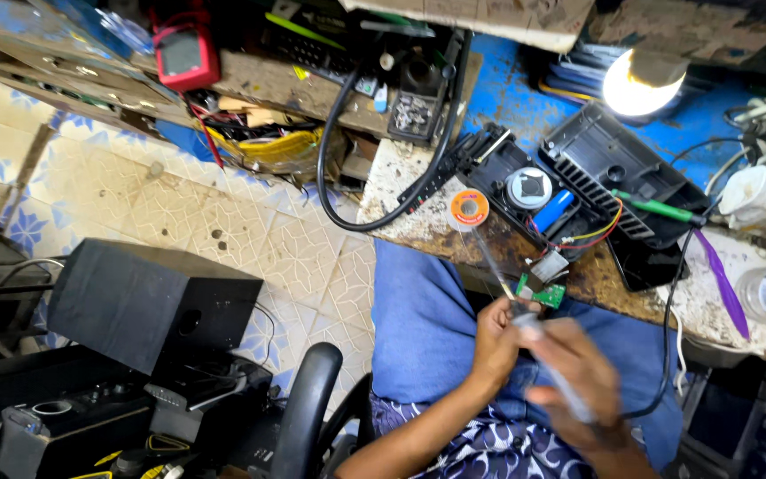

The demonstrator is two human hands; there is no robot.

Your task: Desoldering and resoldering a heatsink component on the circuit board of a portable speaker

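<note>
- Worn, paint-flecked wooden workbench edge (418, 232) running just beyond both hands, crowded with an opened black plastic casing (578, 182) trailing red and yellow wires.
- Patterned beige floor tiles (223, 222) lying open to the left, bounded lower left by a black box-shaped speaker (144, 302) and a black chair armrest (305, 404).
- Small green circuit board (543, 295), squarish, with pale fittings on it, poised over the blue-clad lap just off the bench edge.
- Left hand (496, 341) closed around the thin grey solder wire (489, 262), which runs up to an orange-labelled solder spool (469, 209) on the bench; fingertips touching the board's near corner.
- Right hand (578, 372) blurred, wrapped around a slim grey soldering iron (553, 372), tip just beside the board's lower edge.
</note>
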